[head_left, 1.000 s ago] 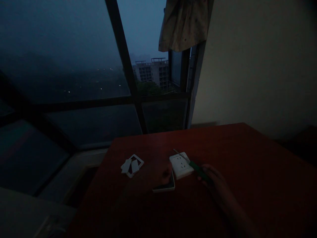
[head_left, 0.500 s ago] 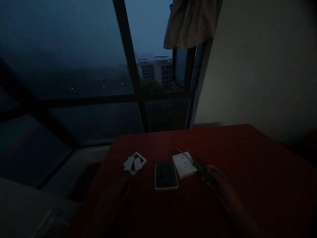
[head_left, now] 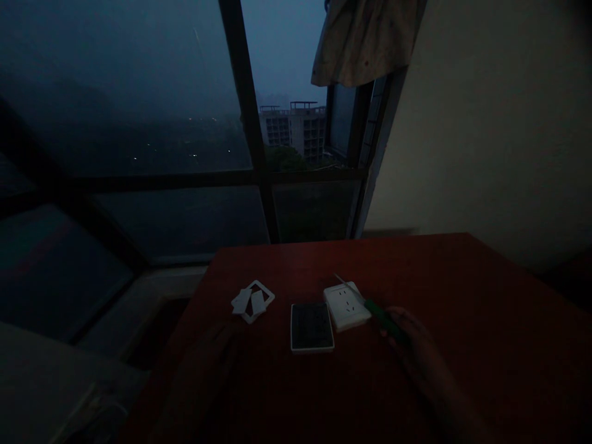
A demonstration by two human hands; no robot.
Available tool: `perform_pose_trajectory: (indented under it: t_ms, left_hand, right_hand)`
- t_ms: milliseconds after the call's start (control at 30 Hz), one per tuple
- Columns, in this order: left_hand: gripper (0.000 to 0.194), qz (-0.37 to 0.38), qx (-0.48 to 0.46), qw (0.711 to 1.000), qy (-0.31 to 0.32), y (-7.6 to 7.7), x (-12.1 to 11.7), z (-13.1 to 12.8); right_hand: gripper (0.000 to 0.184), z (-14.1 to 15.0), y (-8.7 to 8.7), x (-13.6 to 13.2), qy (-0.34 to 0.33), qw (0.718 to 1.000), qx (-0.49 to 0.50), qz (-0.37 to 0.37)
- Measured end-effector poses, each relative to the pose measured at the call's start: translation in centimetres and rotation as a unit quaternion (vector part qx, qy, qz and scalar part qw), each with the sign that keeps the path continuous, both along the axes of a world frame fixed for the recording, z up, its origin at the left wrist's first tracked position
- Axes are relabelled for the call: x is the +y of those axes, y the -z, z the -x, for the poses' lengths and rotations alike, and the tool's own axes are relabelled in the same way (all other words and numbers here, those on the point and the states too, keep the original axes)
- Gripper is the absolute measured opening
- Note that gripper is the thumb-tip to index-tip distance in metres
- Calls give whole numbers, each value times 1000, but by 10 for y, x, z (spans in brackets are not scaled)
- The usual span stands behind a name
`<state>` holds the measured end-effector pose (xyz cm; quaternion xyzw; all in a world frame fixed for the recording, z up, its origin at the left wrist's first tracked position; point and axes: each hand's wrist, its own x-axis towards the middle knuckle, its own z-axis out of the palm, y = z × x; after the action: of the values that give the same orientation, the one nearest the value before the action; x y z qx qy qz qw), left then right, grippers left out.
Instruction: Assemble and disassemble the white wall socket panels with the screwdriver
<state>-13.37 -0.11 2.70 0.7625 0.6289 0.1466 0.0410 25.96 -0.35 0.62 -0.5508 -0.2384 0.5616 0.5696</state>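
Observation:
In the dim head view my right hand [head_left: 411,342] is closed round the green handle of a screwdriver [head_left: 383,318]. Its thin shaft slants up and left across a white wall socket [head_left: 345,306] with plug slots; whether it touches the socket is unclear. Just left of that lies a square switch box [head_left: 312,327] with a dark face and white rim. My left hand [head_left: 215,351], very dark, rests low on the table with fingers loosely out and nothing visible in them. Beyond its fingertips lie a white square frame [head_left: 266,290] and two flat white plates [head_left: 259,302].
The reddish-brown table [head_left: 416,265] runs back to a large dark-framed window [head_left: 176,216]. A pale wall [head_left: 472,123] stands on the right, and a curtain [head_left: 367,43] hangs at the top. Table edges slope away on both sides.
The view has shifted slightly. My left hand's fingers show a little more plainly near the white frame. My right hand still holds the screwdriver over the socket, almost unmoved.

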Motion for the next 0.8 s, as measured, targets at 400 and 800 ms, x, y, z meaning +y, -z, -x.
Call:
perform_pose_trajectory:
  t_ms: [400, 800]
  left_hand:
    - [83, 80, -96, 980, 157, -11, 28, -82]
    - [79, 51, -167, 973, 151, 14, 28, -98]
  right_hand:
    - [34, 7, -79, 22, -155, 950, -241, -128]
    - [17, 51, -143, 38, -285, 795, -464, -268]
